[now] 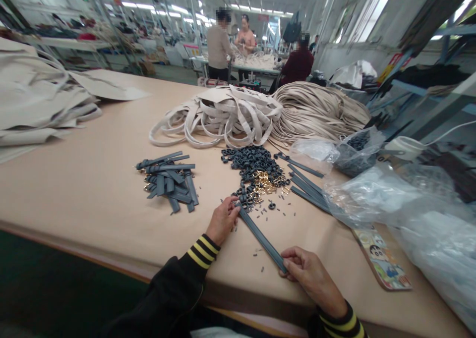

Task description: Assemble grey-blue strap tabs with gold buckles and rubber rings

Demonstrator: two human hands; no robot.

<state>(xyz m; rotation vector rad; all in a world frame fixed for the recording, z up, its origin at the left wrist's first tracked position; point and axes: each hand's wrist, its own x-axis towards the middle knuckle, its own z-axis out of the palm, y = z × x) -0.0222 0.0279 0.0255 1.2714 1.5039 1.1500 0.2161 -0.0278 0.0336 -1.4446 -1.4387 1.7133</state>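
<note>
A dark grey-blue strap [262, 240] stretches between my two hands, slanting down to the right above the table. My left hand [223, 219] pinches its upper end, beside the heap of small dark loops [255, 162]. The lower end is gripped by my right hand [310, 273], thumb on top and fingers beneath. Gold-coloured metal buckles [266, 183] lie at the near side of the loop heap, just beyond my left hand. Left of them, a pile of similar straps [173, 179] shows loops and bits of gold metal at some ends.
On the brown table [92, 189] lie beige straps [223, 115], a long beige bundle [320, 107] and beige fabric [29, 95]. Loose dark straps [308, 189], plastic bags [427, 229] and a cartoon-patterned phone case [383, 258] sit at right. Several people work beyond.
</note>
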